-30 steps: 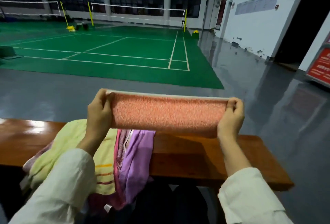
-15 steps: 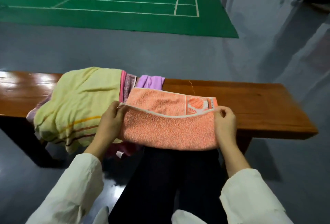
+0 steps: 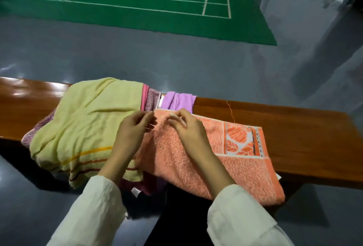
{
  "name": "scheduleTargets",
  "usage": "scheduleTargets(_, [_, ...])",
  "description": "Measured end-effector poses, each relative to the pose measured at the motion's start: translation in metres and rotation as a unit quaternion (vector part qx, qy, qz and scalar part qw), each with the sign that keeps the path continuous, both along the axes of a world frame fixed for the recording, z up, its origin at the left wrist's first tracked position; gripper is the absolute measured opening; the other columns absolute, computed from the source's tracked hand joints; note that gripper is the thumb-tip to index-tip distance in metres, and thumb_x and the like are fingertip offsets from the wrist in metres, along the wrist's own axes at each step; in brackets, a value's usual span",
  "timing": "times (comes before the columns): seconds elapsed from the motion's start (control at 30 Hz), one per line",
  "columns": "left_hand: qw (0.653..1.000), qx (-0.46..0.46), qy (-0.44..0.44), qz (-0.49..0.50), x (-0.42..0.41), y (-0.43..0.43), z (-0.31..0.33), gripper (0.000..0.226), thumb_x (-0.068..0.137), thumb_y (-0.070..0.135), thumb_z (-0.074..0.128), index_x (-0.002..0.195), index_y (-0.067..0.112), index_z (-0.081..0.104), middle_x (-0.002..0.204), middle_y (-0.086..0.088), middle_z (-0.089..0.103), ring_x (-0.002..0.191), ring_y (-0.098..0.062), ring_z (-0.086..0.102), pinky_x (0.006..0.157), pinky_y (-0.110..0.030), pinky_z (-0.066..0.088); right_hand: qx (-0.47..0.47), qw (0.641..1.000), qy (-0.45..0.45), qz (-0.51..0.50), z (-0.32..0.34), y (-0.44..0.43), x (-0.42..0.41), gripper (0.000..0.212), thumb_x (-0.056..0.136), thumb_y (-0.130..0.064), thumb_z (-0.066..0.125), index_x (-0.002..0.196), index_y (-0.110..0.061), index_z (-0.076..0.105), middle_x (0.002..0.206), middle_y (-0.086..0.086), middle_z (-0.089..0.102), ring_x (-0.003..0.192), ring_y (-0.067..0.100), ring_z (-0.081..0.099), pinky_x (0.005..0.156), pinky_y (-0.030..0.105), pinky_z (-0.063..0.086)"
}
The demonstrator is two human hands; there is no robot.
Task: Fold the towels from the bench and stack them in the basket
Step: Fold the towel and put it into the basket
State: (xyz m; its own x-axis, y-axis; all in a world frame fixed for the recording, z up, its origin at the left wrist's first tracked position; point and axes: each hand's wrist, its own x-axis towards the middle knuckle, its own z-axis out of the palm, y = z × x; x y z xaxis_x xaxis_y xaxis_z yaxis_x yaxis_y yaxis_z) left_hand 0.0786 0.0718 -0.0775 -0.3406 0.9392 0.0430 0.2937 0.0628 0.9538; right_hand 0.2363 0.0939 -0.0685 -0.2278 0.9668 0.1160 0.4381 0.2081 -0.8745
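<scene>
My hands meet at the far left corner of the orange towel point(image 3: 216, 167), which lies folded across the wooden bench point(image 3: 304, 137). My right hand point(image 3: 188, 128) curls its fingers and pinches the pale hem. My left hand point(image 3: 133, 130) sits just beside it, fingers loosely bent at the towel's edge; I cannot tell whether it grips. The yellow towel point(image 3: 88, 124) is heaped to the left.

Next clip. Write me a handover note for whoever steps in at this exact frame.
The right hand pinches the orange towel at its far hem; left hand sits curled at the same corner, grip unclear. The towel lies folded across the bench. The yellow towel and purple towel are heaped beside it, unfolded. To do: finish folding, stack all; basket not in view.
</scene>
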Motion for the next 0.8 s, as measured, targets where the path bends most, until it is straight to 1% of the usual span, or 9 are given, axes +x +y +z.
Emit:
scheduleTargets(0.07, [0.996,-0.033,0.076,0.026,-0.006,0.012,-0.007,0.011,0.093,0.022,0.059,0.091,0.017,0.069,0.086,0.001,0.069,0.077,-0.012,0.06,0.079,-0.035,0.05,-0.004,1.0,0.005,-0.015,-0.005,0.008,-0.003,0.011,0.095,-0.029,0.057,0.09,-0.02,0.056,0.092,0.007,0.068,0.089,0.027,0.061,0.076,0.037,0.045])
scheduleTargets(0.2, [0.975,-0.08,0.206,0.012,0.003,0.028,-0.017,0.03,0.091,0.027,0.061,0.117,0.011,0.066,0.11,-0.007,0.069,0.092,-0.015,0.059,0.076,-0.021,0.037,-0.035,0.999,-0.011,-0.024,-0.029,0.02,-0.01,0.006,0.096,-0.031,0.054,0.09,-0.032,0.052,0.099,0.005,0.069,0.095,0.027,0.063,0.083,0.042,0.05])
scheduleTargets(0.27, [0.968,-0.093,0.231,-0.002,0.006,0.034,-0.023,0.032,0.09,0.028,0.062,0.116,0.009,0.065,0.112,-0.013,0.068,0.099,-0.024,0.062,0.076,-0.024,0.038,-0.046,0.998,0.009,-0.034,-0.039,0.022,-0.013,0.001,0.093,-0.031,0.056,0.093,-0.032,0.057,0.103,0.002,0.07,0.099,0.024,0.063,0.088,0.045,0.05])
scheduleTargets(0.37, [0.96,-0.135,0.246,0.0,0.007,0.045,-0.029,0.033,0.089,0.035,0.063,0.105,0.006,0.064,0.103,-0.017,0.068,0.094,-0.031,0.06,0.071,-0.033,0.038,-0.066,0.996,0.042,-0.042,-0.046,0.026,-0.013,0.01,0.087,-0.04,0.056,0.096,-0.036,0.058,0.103,-0.002,0.07,0.102,0.021,0.063,0.09,0.048,0.049])
scheduleTargets(0.47, [0.971,-0.14,0.195,-0.002,0.008,0.052,-0.026,0.025,0.083,0.035,0.069,0.091,0.011,0.066,0.082,-0.009,0.067,0.076,-0.024,0.057,0.059,-0.03,0.032,-0.086,0.993,0.067,-0.035,-0.044,0.025,-0.009,0.011,0.083,-0.046,0.058,0.091,-0.039,0.061,0.098,-0.008,0.069,0.098,0.015,0.063,0.091,0.048,0.049])
scheduleTargets(0.53, [0.99,-0.109,0.092,-0.015,0.008,0.049,-0.02,0.017,0.079,0.023,0.075,0.076,0.016,0.059,0.065,-0.001,0.057,0.061,-0.015,0.049,0.053,-0.029,0.032,-0.088,0.992,0.088,-0.023,-0.035,0.022,-0.005,0.007,0.084,-0.04,0.062,0.088,-0.034,0.064,0.094,-0.009,0.069,0.096,0.012,0.063,0.091,0.044,0.05])
scheduleTargets(0.63, [0.997,-0.059,-0.047,-0.03,0.014,0.032,-0.006,0.019,0.077,0.006,0.068,0.075,0.019,0.055,0.064,0.001,0.054,0.05,-0.004,0.044,0.047,-0.022,0.033,-0.093,0.984,0.154,-0.005,-0.014,0.013,0.003,0.008,0.089,-0.017,0.065,0.093,-0.022,0.068,0.088,-0.011,0.067,0.087,-0.004,0.06,0.081,0.016,0.047])
scheduleTargets(0.7, [0.996,-0.017,-0.079,-0.034,0.026,0.017,0.004,0.019,0.082,0.003,0.065,0.08,0.021,0.058,0.066,0.002,0.058,0.052,0.001,0.047,0.048,-0.016,0.036,-0.084,0.977,0.198,0.002,-0.001,0.004,0.008,0.009,0.089,-0.011,0.063,0.094,-0.015,0.069,0.083,-0.012,0.065,0.078,-0.009,0.057,0.072,0.007,0.042])
scheduleTargets(0.8, [0.995,0.038,-0.086,-0.017,0.046,-0.007,0.015,0.012,0.087,0.009,0.064,0.084,0.02,0.066,0.071,0.007,0.067,0.063,0.003,0.055,0.058,-0.012,0.041,-0.069,0.972,0.226,0.002,0.013,-0.013,0.011,0.008,0.088,-0.007,0.064,0.089,-0.014,0.068,0.079,-0.008,0.066,0.075,-0.004,0.057,0.07,0.009,0.043])
